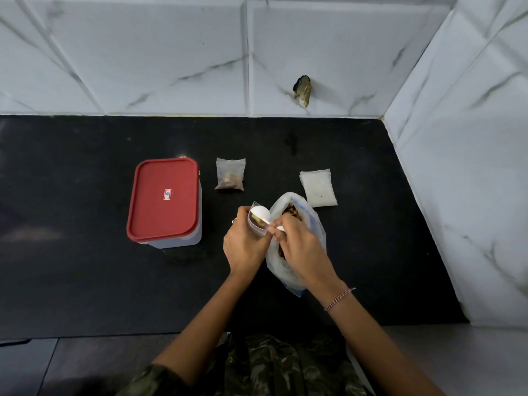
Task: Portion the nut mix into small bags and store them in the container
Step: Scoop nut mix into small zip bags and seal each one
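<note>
The small clear plastic bag is held open near the middle of the black counter, with the left hand curled round its neck. The right hand pinches the handle of a white plastic spoon, whose bowl sits at the bag's mouth. To do this well, I judge, tip the spoon slowly inside the mouth and close to the large clear bag of nut mix just beside it, so strays fall back in. One filled small bag lies toward the back edge, and a stack of empty bags lies nearer the right wall. The red-lidded container, closed, stands to the left with open counter around it.
</note>
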The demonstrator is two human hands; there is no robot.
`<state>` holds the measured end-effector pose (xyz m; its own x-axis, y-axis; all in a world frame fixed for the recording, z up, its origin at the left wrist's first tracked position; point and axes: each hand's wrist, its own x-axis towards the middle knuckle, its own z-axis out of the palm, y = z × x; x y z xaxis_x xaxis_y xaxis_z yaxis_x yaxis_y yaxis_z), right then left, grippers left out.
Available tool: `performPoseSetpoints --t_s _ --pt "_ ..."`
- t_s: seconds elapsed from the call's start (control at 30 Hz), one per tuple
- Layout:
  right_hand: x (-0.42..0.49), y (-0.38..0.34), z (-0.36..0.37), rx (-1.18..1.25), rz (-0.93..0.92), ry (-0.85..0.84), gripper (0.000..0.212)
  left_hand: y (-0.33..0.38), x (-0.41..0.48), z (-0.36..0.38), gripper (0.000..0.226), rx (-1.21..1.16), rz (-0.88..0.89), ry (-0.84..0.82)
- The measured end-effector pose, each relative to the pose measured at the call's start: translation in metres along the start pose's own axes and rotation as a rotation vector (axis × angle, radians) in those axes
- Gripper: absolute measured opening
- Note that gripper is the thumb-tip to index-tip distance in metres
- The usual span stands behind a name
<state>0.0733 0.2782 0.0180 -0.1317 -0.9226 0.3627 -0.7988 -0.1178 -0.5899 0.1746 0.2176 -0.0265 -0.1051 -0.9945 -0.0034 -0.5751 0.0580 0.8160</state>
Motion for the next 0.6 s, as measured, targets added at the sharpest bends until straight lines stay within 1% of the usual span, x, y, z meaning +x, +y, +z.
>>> performPoseSetpoints --t_s 0.07,0.1,0.17,0.2,0.27,0.33,0.37,0.43,0.47,0.53,0.6 --pt "-0.002 0.0 -0.001 -0.159 -0.2 0.049 0.018 0.001 0.001 -0.001 0.037 -0.013 -0.002 -0.013" --pt "-0.001 0.0 -0.002 -0.179 -0.265 0.068 0.022 0.001 0.002 -0.001 0.036 -0.017 -0.001 -0.014" --pt "-0.001 0.0 -0.004 -0.216 -0.308 0.101 0.022 0.001 0.003 -0.002 0.039 -0.027 -0.005 -0.01" --pt "-0.001 0.001 -0.003 -0.244 -0.299 0.105 0.021 0.0 0.003 -0.002 0.042 -0.034 -0.009 -0.007" --pt "-0.003 0.003 0.0 -0.278 -0.256 0.099 0.013 -0.002 0.004 -0.003 0.044 -0.036 -0.016 0.005" --pt "-0.005 0.003 0.005 -0.236 -0.156 0.108 0.003 -0.004 0.005 -0.003 0.042 -0.041 -0.016 0.022" --pt "-0.005 0.002 0.007 -0.195 -0.09 0.112 0.006 -0.004 0.006 -0.004 0.04 -0.048 -0.011 0.028" --pt "-0.007 0.001 0.012 -0.178 0.028 0.094 0.003 -0.004 0.006 -0.006 0.038 -0.058 -0.004 0.041" --pt "-0.007 -0.002 0.013 -0.194 0.089 0.067 0.006 -0.004 0.007 -0.008 0.037 -0.066 -0.002 0.047" --pt "-0.006 -0.005 0.014 -0.217 0.177 -0.044 0.017 -0.005 0.008 -0.011 0.035 -0.108 0.014 0.045" --pt "-0.007 -0.005 0.014 -0.22 0.257 -0.142 0.021 -0.006 0.008 -0.014 0.034 -0.154 0.045 0.026"
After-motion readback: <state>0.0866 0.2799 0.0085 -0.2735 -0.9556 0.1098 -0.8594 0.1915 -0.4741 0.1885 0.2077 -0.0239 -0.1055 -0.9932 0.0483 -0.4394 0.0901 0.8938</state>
